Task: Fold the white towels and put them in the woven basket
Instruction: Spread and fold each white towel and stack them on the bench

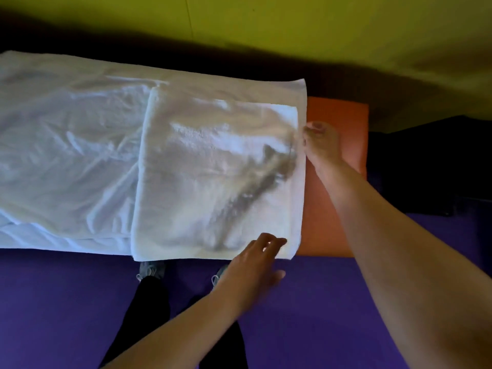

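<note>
Both hands are at the right end of the towel [213,169]. Right hand [320,145] has its fingers curled at the far right corner and seems to pinch the edge, though blur hides the exact contact. Left hand [255,259] has loosely spread fingers that touch the near right corner. One folded layer lies on top of the towel's longer part, which is spread over an orange surface [338,129]. Below is a purple floor [319,302], with two shoes [150,270] visible.

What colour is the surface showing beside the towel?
Orange, seen in the head view, the only one.
</note>
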The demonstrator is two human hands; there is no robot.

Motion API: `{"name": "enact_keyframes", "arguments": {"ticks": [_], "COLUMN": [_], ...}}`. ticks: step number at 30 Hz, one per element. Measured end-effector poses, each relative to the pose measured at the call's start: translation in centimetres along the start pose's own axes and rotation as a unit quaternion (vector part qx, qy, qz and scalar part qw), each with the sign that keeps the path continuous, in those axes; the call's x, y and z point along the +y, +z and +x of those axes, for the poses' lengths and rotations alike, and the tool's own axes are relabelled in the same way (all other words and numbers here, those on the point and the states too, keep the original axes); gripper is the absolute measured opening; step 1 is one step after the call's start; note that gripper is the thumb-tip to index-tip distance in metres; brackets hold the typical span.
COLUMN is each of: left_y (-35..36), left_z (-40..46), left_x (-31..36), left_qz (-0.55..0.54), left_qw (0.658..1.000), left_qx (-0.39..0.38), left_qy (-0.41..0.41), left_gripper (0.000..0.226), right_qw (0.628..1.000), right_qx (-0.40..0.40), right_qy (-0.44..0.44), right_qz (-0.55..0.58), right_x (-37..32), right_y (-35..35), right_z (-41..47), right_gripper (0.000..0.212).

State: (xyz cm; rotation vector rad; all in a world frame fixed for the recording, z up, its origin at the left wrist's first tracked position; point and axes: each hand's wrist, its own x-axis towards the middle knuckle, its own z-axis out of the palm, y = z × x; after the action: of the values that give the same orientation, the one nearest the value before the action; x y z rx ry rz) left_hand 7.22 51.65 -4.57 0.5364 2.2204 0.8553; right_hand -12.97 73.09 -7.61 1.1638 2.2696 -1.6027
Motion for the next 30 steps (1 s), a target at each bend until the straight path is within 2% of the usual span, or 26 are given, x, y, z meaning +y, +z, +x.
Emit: {"name": "enact_keyframes", "arguments": {"ticks": [2, 5, 8, 11, 14, 18, 20, 23, 26, 28, 30], "left_y": [-0.7, -3.2, -5.9, -8.0, -8.8, -9.3, -9.7, -9.9, -9.8, -9.7, -10.0], "left_z": [-0.8, -3.1, -5.6, -7.4, -8.0, -7.6, -7.6, -8.3, -9.3, -10.1, -10.6], "left_x": [-1.3, -5.1, -10.3, -15.2, -18.1, -18.7, -18.8, -18.9, -18.4, -18.0, -17.3], "left_qz": [0.021, 0.056, 0.084, 0.084, -0.028, -0.156, -0.165, -0.236, -0.374, -0.437, -0.489], "left_qw": [1.0, 0.994, 0.971, 0.94, 0.91, 0.871, 0.871, 0.86, 0.808, 0.771, 0.744], "left_qx": [0.015, 0.084, 0.166, 0.199, 0.198, 0.179, 0.179, 0.185, 0.212, 0.22, 0.215], "left_qy": [-0.007, -0.048, -0.148, -0.263, -0.363, -0.431, -0.428, -0.413, -0.402, -0.407, -0.402], "left_gripper": [0.054, 0.041, 0.037, 0.045, 0.049, 0.041, 0.028, 0.028, 0.022, 0.026, 0.023], "right_qw": [0.999, 0.996, 0.991, 0.984, 0.983, 0.979, 0.977, 0.952, 0.928, 0.907, 0.878], "right_qx": [0.014, 0.006, 0.023, 0.037, 0.039, 0.054, 0.078, 0.096, 0.106, 0.099, 0.018], "right_qy": [0.003, 0.01, 0.032, 0.071, 0.111, 0.185, 0.199, 0.27, 0.305, 0.346, 0.411], "right_qz": [-0.046, -0.092, -0.125, -0.156, -0.141, -0.059, -0.019, 0.109, 0.186, 0.218, 0.244], "right_x": [1.8, 5.5, 9.7, 13.7, 16.3, 16.8, 17.2, 16.9, 16.7, 16.5, 15.9], "right_y": [-0.6, -1.0, -0.3, 0.4, 1.1, 1.8, 2.1, 2.5, 2.5, 2.6, 3.5], "right_z": [-2.2, -7.6, -13.1, -17.7, -20.9, -21.4, -20.9, -20.7, -21.4, -22.5, -24.2], "right_gripper": [0.021, 0.014, 0.014, 0.019, 0.022, 0.026, 0.021, 0.011, 0.016, 0.027, 0.045]}}
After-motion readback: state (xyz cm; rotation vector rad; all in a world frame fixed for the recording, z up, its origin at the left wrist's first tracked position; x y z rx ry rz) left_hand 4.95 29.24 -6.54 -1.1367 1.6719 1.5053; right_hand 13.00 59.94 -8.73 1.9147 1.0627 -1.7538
